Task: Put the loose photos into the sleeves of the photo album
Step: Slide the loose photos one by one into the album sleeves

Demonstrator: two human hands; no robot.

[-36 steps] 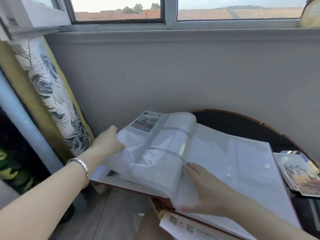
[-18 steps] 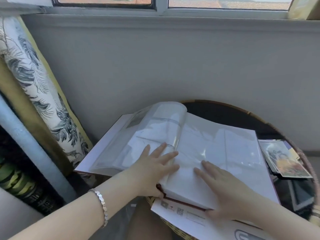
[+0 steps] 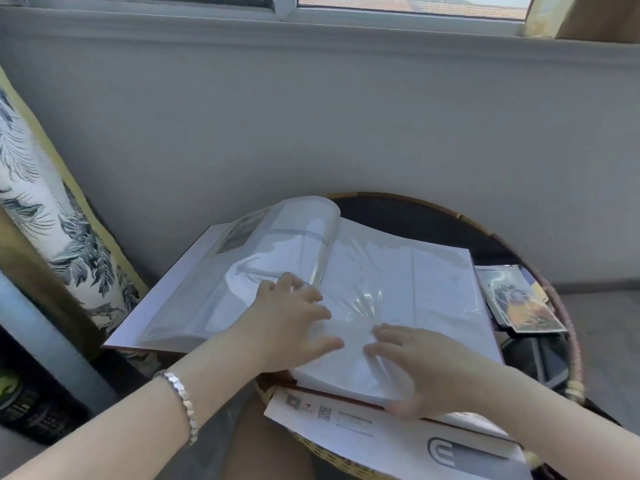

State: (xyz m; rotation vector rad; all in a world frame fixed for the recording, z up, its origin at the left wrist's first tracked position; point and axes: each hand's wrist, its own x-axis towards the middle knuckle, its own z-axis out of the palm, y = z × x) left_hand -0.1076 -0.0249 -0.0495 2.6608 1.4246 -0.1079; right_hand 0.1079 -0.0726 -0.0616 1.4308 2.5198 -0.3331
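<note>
Nearest me, a white printed sheet (image 3: 374, 434) with a QR code sticks out from under the near edge of the photo album (image 3: 398, 289). My left hand (image 3: 291, 323), silver bracelet (image 3: 181, 405) on the wrist, lies flat with fingers spread, pressing the album's left-hand pages close to the spine, grasping nothing. My right hand (image 3: 419, 365) lies palm-down on the album's near right page; fingertips push the clear sleeve film (image 3: 360, 303), which wrinkles in a fan just beyond them. Thumb sits at the album's near edge; I can't tell if it pinches the page. The album lies open on a round dark table (image 3: 433, 216) with a woven rim; its left cover overhangs the table. One plastic page (image 3: 304, 237) arches up over the spine, past the left hand. Loose photos (image 3: 519, 301) sit stacked just right of the album, on the table, not in sleeves. Left of the album, a leaf-patterned curtain (image 3: 52, 216). Beyond the album, grey wall (image 3: 311, 116) and a window ledge (image 3: 311, 32).
</note>
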